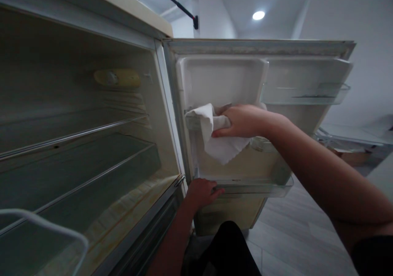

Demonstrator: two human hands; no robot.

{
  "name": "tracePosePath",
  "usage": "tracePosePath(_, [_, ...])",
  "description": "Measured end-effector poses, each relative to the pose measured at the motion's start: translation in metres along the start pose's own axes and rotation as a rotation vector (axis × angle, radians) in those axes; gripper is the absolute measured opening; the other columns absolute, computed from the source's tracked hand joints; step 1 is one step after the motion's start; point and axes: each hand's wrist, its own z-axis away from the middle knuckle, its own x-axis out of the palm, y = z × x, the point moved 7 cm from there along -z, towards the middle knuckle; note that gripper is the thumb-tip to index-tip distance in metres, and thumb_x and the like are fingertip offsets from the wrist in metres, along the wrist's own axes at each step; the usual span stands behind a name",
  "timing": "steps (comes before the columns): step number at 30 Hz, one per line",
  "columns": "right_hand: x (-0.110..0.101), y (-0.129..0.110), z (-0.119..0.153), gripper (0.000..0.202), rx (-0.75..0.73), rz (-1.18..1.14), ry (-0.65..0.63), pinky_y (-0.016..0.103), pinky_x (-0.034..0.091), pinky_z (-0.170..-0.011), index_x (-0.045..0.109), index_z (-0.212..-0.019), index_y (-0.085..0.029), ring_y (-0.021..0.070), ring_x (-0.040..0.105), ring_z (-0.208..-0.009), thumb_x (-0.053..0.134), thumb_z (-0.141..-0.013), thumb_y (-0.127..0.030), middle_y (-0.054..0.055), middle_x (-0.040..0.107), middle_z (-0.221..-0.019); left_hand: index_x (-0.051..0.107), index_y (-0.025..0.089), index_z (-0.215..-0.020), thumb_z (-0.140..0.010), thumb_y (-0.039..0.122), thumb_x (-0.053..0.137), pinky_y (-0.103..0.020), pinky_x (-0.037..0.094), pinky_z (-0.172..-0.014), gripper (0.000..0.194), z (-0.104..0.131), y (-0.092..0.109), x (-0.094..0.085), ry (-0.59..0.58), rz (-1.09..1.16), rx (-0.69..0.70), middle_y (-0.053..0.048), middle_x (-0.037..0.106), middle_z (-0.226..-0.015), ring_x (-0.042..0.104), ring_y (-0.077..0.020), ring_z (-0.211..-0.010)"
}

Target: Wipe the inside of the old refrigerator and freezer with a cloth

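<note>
An open fridge door point(307, 48) stands ahead of me with clear shelves on its inner side. My right hand point(242, 121) is closed on a white cloth point(215, 139) and presses it against the edge of the middle door shelf point(192, 122). The cloth hangs down below my fingers. Lower down, my left hand point(201, 192) grips the left end of the bottom door shelf point(260, 188). Both forearms reach in from the lower right and bottom.
The fridge interior point(76, 145) lies to the left with bare glass shelves and a yellowish lamp cover point(118, 78) on the back wall. A clear drawer rim point(46, 231) shows at bottom left. Grey plank floor point(291, 235) spreads right; removed shelves point(346, 134) lie beyond.
</note>
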Motion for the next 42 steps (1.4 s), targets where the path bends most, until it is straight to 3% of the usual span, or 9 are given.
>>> tracePosePath(6, [-0.003, -0.011, -0.003, 0.067, 0.147, 0.063, 0.094, 0.036, 0.049, -0.077, 0.075, -0.105, -0.013, 0.0299, 0.068, -0.092, 0.063, -0.076, -0.072, 0.019, 0.072, -0.101, 0.073, 0.023, -0.090, -0.092, 0.074, 0.022, -0.039, 0.049, -0.072, 0.072, -0.001, 0.000, 0.003, 0.017, -0.007, 0.011, -0.010, 0.075, -0.081, 0.072, -0.0314, -0.084])
tracePosePath(12, [-0.002, -0.007, 0.005, 0.068, 0.277, 0.103, 0.198, 0.037, 0.049, -0.077, 0.077, -0.098, -0.014, 0.0313, 0.068, -0.091, 0.063, -0.073, -0.075, 0.018, 0.072, -0.093, 0.073, 0.023, -0.093, -0.091, 0.075, 0.022, -0.038, 0.050, -0.074, 0.074, -0.001, -0.001, 0.003, 0.014, 0.005, 0.017, -0.011, 0.075, -0.082, 0.072, -0.0304, -0.085])
tracePosePath(19, [-0.002, -0.017, 0.005, 0.050, 0.273, 0.085, 0.284, 0.035, 0.048, -0.077, 0.075, -0.100, -0.015, 0.0300, 0.069, -0.091, 0.061, -0.082, -0.060, 0.018, 0.073, -0.100, 0.074, 0.023, -0.093, -0.091, 0.076, 0.021, -0.038, 0.050, -0.073, 0.075, 0.000, -0.001, 0.002, 0.034, 0.014, 0.012, -0.011, 0.075, -0.082, 0.072, -0.0303, -0.084])
tracePosePath(24, [-0.001, -0.034, -0.012, 0.050, 0.126, 0.086, 0.256, 0.037, 0.050, -0.077, 0.075, -0.099, -0.014, 0.0313, 0.069, -0.091, 0.067, -0.078, -0.059, 0.018, 0.073, -0.099, 0.074, 0.022, -0.091, -0.092, 0.074, 0.021, -0.039, 0.050, -0.072, 0.074, -0.001, 0.000, 0.003, 0.040, -0.001, 0.028, -0.011, 0.075, -0.081, 0.072, -0.0308, -0.084])
tracePosePath(28, [-0.003, -0.065, -0.031, 0.034, 0.038, 0.095, 0.344, 0.037, 0.052, -0.073, 0.073, -0.099, -0.013, 0.0316, 0.070, -0.090, 0.068, -0.082, -0.041, 0.018, 0.073, -0.098, 0.074, 0.022, -0.091, -0.093, 0.071, 0.024, -0.039, 0.050, -0.071, 0.070, -0.002, 0.002, 0.005, 0.047, -0.029, 0.024, -0.012, 0.075, -0.082, 0.072, -0.0312, -0.083])
tracePosePath(33, [0.002, -0.086, -0.036, 0.024, 0.086, 0.105, 0.479, 0.032, 0.049, -0.070, 0.063, -0.111, -0.010, 0.0263, 0.069, -0.089, 0.047, -0.094, -0.018, 0.018, 0.071, -0.101, 0.074, 0.023, -0.091, -0.093, 0.072, 0.026, -0.037, 0.049, -0.070, 0.069, -0.001, 0.001, 0.004, 0.061, -0.030, 0.008, -0.011, 0.075, -0.081, 0.072, -0.0306, -0.083])
tracePosePath(38, [0.006, -0.079, -0.018, 0.030, -0.027, 0.235, 0.532, 0.032, 0.044, -0.074, 0.057, -0.117, -0.014, 0.0247, 0.065, -0.093, 0.033, -0.099, -0.015, 0.018, 0.066, -0.110, 0.074, 0.024, -0.092, -0.093, 0.072, 0.026, -0.036, 0.047, -0.069, 0.068, 0.000, 0.000, 0.002, 0.045, -0.014, 0.026, -0.010, 0.075, -0.080, 0.072, -0.0303, -0.083])
tracePosePath(42, [0.010, -0.044, 0.005, 0.027, -0.006, 0.284, 0.491, 0.033, 0.039, -0.075, 0.057, -0.119, -0.016, 0.0253, 0.060, -0.094, 0.043, -0.095, -0.020, 0.015, 0.064, -0.110, 0.073, 0.023, -0.088, -0.093, 0.072, 0.026, -0.035, 0.046, -0.069, 0.068, 0.000, 0.000, 0.002, 0.032, 0.001, 0.014, -0.010, 0.074, -0.079, 0.072, -0.0287, -0.081])
